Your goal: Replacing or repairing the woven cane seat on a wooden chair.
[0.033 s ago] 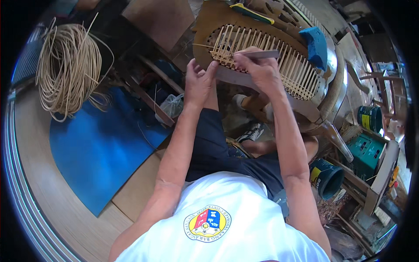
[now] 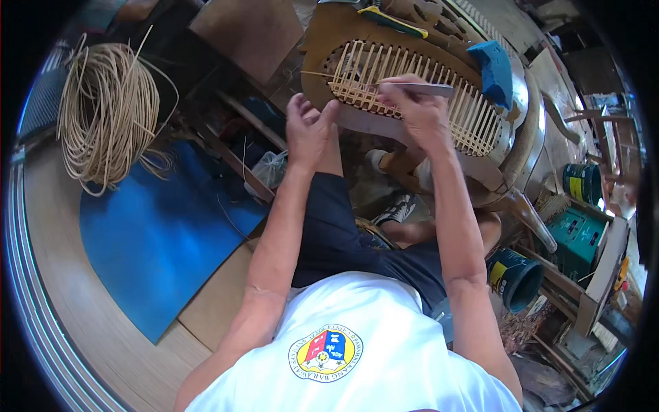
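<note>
A wooden chair frame (image 2: 439,163) holds an oval panel of light cane strands (image 2: 374,65), closely spaced across it and interwoven along the near edge. My right hand (image 2: 424,120) is closed on a flat, narrow, grey blade-like tool (image 2: 432,89) that points right above the panel. Its fingertips are over the near part of the weave; whether they also pinch a strand I cannot tell. My left hand (image 2: 309,134) is raised at the panel's near left end, thumb apart from its half-curled fingers, with nothing visible in it. One loose strand sticks out left from the panel.
Pliers (image 2: 395,22) with yellow-green handles and a blue foam block (image 2: 493,74) rest on the chair frame. A big coil of cane (image 2: 106,113) lies at left, beside a blue sheet (image 2: 171,240). Dark buckets (image 2: 513,280) and a green crate (image 2: 575,237) stand at right.
My right hand has shifted slightly right along the panel with the grey tool, whose blade now lies farther right. My left hand has moved slightly left, its fingers a little more spread.
</note>
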A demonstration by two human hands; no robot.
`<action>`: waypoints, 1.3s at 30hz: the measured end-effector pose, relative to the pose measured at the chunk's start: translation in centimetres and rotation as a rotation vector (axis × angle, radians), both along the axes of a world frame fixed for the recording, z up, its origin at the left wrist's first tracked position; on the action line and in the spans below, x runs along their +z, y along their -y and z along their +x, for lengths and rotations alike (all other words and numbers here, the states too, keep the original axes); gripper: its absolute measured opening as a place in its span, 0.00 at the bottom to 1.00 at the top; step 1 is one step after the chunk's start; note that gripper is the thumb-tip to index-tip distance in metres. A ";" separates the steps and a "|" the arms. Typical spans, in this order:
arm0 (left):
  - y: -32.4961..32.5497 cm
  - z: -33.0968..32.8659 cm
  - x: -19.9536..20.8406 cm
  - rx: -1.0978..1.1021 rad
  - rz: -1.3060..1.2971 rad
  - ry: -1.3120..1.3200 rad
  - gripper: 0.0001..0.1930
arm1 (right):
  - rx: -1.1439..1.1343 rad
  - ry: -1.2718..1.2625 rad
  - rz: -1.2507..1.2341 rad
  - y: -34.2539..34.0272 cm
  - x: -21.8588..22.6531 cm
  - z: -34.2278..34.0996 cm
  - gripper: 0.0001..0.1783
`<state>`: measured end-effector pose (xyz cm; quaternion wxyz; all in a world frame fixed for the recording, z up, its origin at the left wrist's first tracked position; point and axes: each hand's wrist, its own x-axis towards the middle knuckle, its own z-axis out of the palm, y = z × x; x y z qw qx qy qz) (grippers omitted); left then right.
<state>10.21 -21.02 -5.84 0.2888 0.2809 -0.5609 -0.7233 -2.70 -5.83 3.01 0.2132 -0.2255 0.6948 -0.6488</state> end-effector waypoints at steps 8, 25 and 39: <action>3.9 7.8 3.2 0.185 -0.501 0.288 0.29 | -0.621 0.044 -0.164 -21.7 -3.1 2.0 0.08; 2.7 -0.8 6.0 -0.139 -1.121 0.096 0.12 | -0.350 0.021 -0.281 -15.2 -1.2 8.1 0.04; 5.7 -1.3 8.3 -0.390 -1.197 0.183 0.09 | 0.003 -0.029 -0.216 2.9 -2.6 1.8 0.05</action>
